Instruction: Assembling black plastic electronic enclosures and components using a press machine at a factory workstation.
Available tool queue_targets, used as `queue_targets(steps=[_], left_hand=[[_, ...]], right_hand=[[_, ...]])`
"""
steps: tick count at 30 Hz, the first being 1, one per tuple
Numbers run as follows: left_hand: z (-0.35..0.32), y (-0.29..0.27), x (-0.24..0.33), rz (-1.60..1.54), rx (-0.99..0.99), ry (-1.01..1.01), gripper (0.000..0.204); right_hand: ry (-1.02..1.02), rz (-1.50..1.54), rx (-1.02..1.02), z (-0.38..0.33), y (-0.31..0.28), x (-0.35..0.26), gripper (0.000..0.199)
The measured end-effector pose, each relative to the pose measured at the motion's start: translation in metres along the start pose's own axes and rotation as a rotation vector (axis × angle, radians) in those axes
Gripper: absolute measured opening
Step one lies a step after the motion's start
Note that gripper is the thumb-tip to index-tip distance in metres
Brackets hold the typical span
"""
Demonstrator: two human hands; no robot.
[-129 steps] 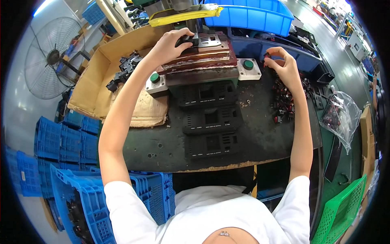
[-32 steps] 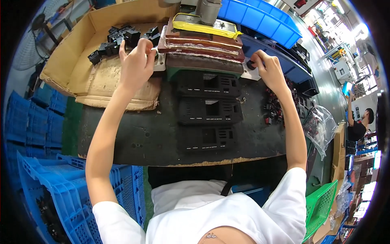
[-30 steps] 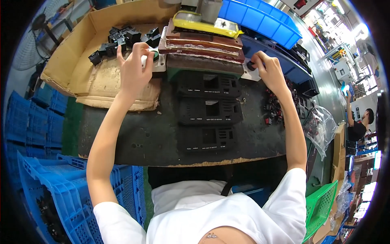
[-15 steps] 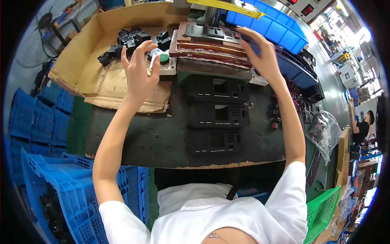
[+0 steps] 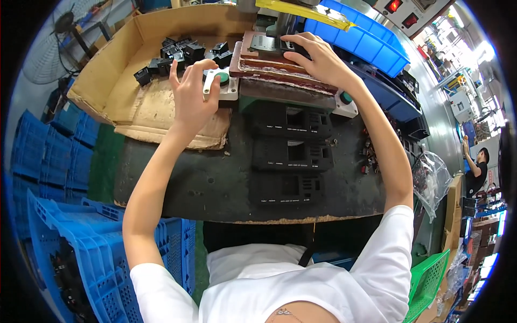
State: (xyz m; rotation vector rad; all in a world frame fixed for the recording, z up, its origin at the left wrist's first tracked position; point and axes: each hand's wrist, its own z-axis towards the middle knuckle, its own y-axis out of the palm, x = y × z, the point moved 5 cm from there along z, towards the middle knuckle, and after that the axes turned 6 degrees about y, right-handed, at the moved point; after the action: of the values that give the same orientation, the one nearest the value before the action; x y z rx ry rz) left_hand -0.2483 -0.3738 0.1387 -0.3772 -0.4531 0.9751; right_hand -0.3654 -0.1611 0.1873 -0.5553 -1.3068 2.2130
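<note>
My left hand (image 5: 195,97) hovers beside the green push button (image 5: 222,78) on a pale control box, its fingers curved and apart with nothing in them. At the far middle, a grey slotted panel (image 5: 263,43) lies on the layered reddish-brown block (image 5: 280,69) under a press. My right hand (image 5: 322,62) reaches over this panel, with its thumb and fingertips on either side of a black socket (image 5: 291,46) set in it. The hand hides the panel's right part. Several black slotted panels (image 5: 291,156) lie in a column on the dark table nearer me.
A cardboard box (image 5: 102,81) with several black sockets (image 5: 183,51) stands at the left. Another green button (image 5: 345,98) sits right of the block. Blue bins (image 5: 366,40) are behind, a blue crate (image 5: 102,242) lower left and a green basket (image 5: 428,280) lower right.
My right hand has moved left from the grey panel's right end onto the black socket. The left hand stays by the green button. A red switch at the top right is now lit.
</note>
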Motion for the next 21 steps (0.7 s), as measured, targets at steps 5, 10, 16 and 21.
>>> queue_targets(steps=[5, 10, 16, 21], left_hand=[[0.007, 0.001, 0.007, -0.437, 0.026, -0.162, 0.023], [0.001, 0.01, 0.026, -1.359, -0.12, -0.734, 0.031], [-0.006, 0.012, 0.04, -1.188, -0.241, -0.591, 0.01], [0.007, -0.009, 0.066, -0.573, -0.118, 0.11, 0.016]], right_hand=[[-0.047, -0.074, 0.201, -0.007, -0.021, -0.005, 0.04], [-0.156, -0.251, 0.273, -0.039, -0.036, -0.084, 0.047], [-0.124, -0.158, 0.344, -0.095, -0.042, -0.1, 0.051], [0.214, 0.325, 0.413, -0.132, -0.032, -0.062, 0.048]])
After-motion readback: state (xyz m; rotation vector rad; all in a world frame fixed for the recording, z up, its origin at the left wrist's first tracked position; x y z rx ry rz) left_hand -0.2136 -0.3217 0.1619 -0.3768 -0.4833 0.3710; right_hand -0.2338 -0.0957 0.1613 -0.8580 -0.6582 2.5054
